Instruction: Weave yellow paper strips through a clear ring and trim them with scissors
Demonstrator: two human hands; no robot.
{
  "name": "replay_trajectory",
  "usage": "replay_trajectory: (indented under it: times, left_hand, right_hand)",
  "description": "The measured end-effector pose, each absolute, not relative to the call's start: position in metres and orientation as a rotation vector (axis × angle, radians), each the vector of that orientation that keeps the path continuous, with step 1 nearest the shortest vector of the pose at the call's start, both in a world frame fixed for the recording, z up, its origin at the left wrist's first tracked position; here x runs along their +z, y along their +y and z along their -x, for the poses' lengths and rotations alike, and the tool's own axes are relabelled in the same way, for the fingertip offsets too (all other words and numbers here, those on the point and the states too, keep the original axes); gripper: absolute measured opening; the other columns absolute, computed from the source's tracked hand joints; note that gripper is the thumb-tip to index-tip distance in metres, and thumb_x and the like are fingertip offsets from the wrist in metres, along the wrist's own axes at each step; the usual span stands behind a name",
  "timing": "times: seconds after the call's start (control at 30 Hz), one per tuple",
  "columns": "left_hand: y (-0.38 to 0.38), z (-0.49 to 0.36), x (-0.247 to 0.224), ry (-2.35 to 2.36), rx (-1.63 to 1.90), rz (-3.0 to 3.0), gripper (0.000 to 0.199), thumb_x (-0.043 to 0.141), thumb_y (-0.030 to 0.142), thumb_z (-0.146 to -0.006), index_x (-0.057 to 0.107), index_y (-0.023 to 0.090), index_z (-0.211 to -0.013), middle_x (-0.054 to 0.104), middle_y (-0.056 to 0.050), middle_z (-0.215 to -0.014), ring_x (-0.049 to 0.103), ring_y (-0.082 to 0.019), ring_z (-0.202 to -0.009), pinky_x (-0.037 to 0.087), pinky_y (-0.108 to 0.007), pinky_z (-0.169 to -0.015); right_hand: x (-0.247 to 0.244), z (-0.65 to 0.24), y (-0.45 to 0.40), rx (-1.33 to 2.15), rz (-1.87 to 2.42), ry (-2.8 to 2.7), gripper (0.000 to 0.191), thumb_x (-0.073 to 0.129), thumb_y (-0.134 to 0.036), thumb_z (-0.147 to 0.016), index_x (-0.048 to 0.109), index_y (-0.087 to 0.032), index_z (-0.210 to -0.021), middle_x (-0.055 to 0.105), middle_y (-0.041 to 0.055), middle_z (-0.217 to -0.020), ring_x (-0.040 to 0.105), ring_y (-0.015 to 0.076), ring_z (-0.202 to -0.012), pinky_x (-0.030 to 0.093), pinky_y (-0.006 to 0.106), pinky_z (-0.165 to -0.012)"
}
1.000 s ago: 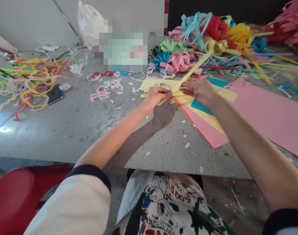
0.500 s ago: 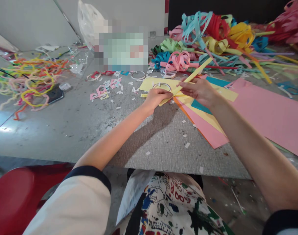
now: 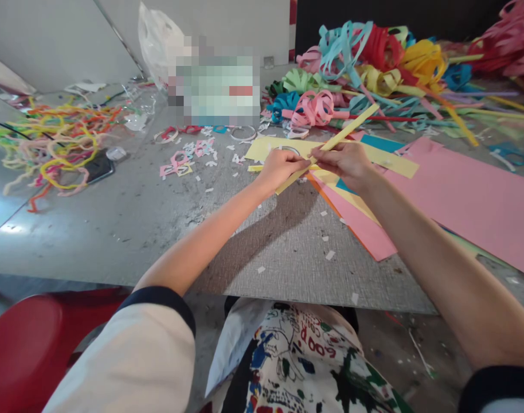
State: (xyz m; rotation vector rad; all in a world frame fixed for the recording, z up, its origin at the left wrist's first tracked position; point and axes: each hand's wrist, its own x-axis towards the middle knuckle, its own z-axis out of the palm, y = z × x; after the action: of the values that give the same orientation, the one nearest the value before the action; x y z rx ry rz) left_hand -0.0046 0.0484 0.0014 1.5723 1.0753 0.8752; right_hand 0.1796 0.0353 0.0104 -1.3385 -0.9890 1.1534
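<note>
My left hand [image 3: 281,170] and my right hand [image 3: 341,163] meet above the table, fingers pinched on a long yellow paper strip [image 3: 331,146]. The strip runs diagonally between them, its far end sticking up and to the right. Beneath my hands lies a pale yellow paper sheet [image 3: 279,148], partly covering a small white paper ring [image 3: 290,149]. A pink paper sheet [image 3: 472,198] spreads out to the right, with a teal paper piece [image 3: 382,143] near my right hand.
A heap of curled paper strips [image 3: 352,74] rises at the back right. Pipe cleaners [image 3: 58,146] and a phone [image 3: 99,169] lie at the left. Paper scraps [image 3: 180,163] dot the grey textured board [image 3: 288,252]. A red stool [image 3: 30,350] stands below the near edge.
My left hand has moved right, closer to my right hand. The yellow strip has shifted with them, and more of its near end now shows past my left hand.
</note>
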Motion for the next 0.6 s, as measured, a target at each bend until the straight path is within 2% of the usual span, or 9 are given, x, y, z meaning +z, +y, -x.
replay_trajectory:
  times: [0.13,0.27,0.37,0.5,0.6]
  left_hand:
    - [0.055,0.005,-0.004,1.049,0.888,-1.615,0.025,0.086,0.038,-0.087,0.081,0.018,-0.074,0.077,-0.005,-0.076,0.067,-0.013,-0.071,0.049,-0.029,-0.071]
    - [0.058,0.007,-0.007,0.989,0.861,-1.608,0.02,0.086,0.031,-0.086,0.08,0.017,-0.074,0.077,-0.005,-0.076,0.068,-0.013,-0.072,0.052,-0.03,-0.076]
    - [0.057,0.01,-0.006,0.999,0.84,-1.581,0.019,0.086,0.029,-0.085,0.079,0.017,-0.072,0.076,-0.005,-0.076,0.069,-0.014,-0.074,0.053,-0.031,-0.079]
    - [0.052,0.016,-0.002,1.034,0.843,-1.532,0.017,0.085,0.029,-0.084,0.078,0.018,-0.072,0.077,-0.005,-0.078,0.07,-0.014,-0.075,0.054,-0.031,-0.081]
    - [0.046,0.02,0.002,1.068,0.808,-1.52,0.017,0.085,0.029,-0.084,0.078,0.019,-0.072,0.078,-0.006,-0.079,0.069,-0.014,-0.074,0.054,-0.03,-0.08]
  right_hand:
    - [0.013,-0.18,0.036,1.159,1.346,-0.899,0.018,0.08,-0.015,-0.095,0.075,-0.019,-0.078,0.081,0.0051,-0.088,0.08,0.0133,-0.082,0.069,0.021,-0.082]
    - [0.014,-0.184,0.037,1.152,1.375,-0.918,0.016,0.083,-0.011,-0.092,0.075,-0.017,-0.079,0.081,0.0055,-0.086,0.081,0.0145,-0.08,0.068,0.022,-0.08]
    - [0.015,-0.188,0.038,1.143,1.363,-0.88,0.017,0.079,-0.012,-0.097,0.075,-0.018,-0.081,0.081,0.0057,-0.087,0.079,0.0136,-0.078,0.067,0.025,-0.082]
    - [0.016,-0.199,0.04,1.092,1.347,-0.748,0.022,0.079,-0.006,-0.094,0.074,-0.016,-0.076,0.081,0.0056,-0.085,0.071,0.0089,-0.068,0.063,0.02,-0.078]
    - [0.015,-0.207,0.044,1.069,1.359,-0.762,0.02,0.079,-0.004,-0.091,0.075,-0.017,-0.076,0.081,0.0056,-0.081,0.072,0.0102,-0.068,0.062,0.018,-0.072]
